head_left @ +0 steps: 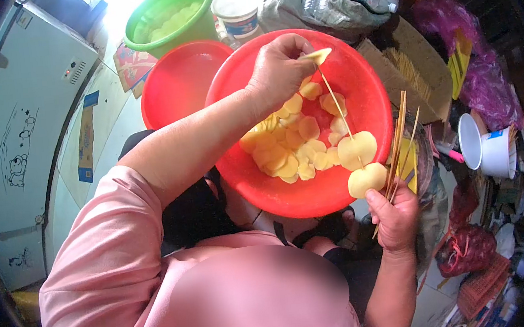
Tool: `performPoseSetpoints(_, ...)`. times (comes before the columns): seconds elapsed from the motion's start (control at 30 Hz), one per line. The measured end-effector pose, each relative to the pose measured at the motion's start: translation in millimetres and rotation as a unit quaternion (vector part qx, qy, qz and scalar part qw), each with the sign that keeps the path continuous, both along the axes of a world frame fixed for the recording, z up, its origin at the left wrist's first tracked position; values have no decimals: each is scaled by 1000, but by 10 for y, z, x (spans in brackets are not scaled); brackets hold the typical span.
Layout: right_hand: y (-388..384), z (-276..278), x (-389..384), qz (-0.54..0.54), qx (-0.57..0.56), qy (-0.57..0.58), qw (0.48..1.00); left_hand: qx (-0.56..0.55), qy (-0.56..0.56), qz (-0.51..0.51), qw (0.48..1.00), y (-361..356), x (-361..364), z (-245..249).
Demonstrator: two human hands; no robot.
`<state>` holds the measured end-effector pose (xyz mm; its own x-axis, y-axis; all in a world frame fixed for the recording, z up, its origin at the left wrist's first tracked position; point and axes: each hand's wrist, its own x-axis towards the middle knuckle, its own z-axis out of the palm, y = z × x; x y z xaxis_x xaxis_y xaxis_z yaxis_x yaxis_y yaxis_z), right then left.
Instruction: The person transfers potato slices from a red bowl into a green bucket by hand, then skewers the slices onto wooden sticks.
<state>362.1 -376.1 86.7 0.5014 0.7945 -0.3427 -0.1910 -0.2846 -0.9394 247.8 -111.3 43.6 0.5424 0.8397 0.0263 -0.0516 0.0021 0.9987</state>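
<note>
My left hand (281,67) is raised over the far part of a large red basin (310,206), its fingers pinching a pale yellow slice (320,56), apparently potato, at the upper end of a thin bamboo skewer (337,102). Lower on that skewer are two round potato slices (357,150). My right hand (395,214) is closed at the basin's near right rim, holding several bare skewers (398,141) fanned upward, with its thumb against the lower threaded slice. Many loose slices (282,146) lie in the basin.
Behind stand a second red basin (181,76), a green tub (174,36) with pale contents in water, and a white bucket (238,14). Cardboard (407,67) and purple plastic (466,55) lie to the right, near a white container (497,150). A white cabinet (36,116) is at left.
</note>
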Motion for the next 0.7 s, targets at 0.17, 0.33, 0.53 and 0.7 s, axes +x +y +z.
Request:
performPoseSetpoints(0.17, -25, -28, 29, 4, 11, -11, 1000, -21, -18, -28, 999, -17, 36, -29)
performPoseSetpoints(0.33, -1, 0, 26, 3, 0, -9, 1000, -305, -129, -15, 943, 24, 48, 48)
performPoseSetpoints(0.53, -19, -1, 44, 19, 2, -9, 1000, -344, -107, -73, 930, 207, -45, 53)
performPoseSetpoints(0.7, -25, 12, 24, 12, -16, -20, 1000, -318, -60, -101, 941, 169, -106, 170)
